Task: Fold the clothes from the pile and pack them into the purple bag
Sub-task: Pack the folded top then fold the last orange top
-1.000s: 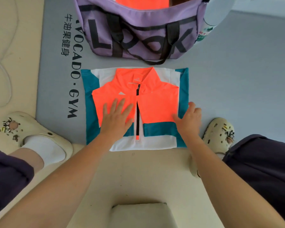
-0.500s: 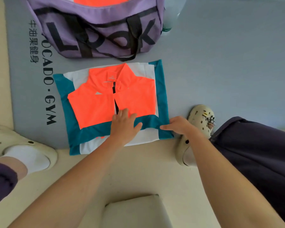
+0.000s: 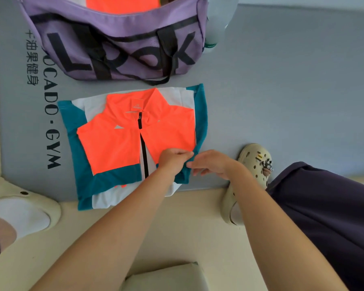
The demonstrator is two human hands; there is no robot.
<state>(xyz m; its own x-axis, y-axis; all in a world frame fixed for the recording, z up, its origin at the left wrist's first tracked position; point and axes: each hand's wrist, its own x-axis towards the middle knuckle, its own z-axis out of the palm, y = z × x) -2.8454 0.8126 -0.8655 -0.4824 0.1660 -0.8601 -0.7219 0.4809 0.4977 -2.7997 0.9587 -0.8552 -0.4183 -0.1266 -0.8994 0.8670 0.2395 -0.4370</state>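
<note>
A folded jacket (image 3: 114, 143), orange with teal and white panels and a black zip, lies on the grey gym mat (image 3: 282, 91) just below the purple bag (image 3: 122, 49). The bag stands open at the top edge of the view, with an orange garment (image 3: 122, 5) inside it. My left hand (image 3: 172, 160) pinches the jacket's cloth at its lower right, where orange meets teal. My right hand (image 3: 212, 164) sits just to the right of it, loosely spread fingertips touching the teal edge.
A plastic bottle (image 3: 215, 26) stands against the bag's right end. My cream clogs sit at the mat's near edge, one at the left (image 3: 23, 208) and one at the right (image 3: 254, 164). A pale block (image 3: 166, 278) lies on the beige floor by my arms.
My left hand slid from the jacket's front to its lower right and now pinches the cloth. My right hand came in beside it. The view shifted, so the jacket sits further right.
</note>
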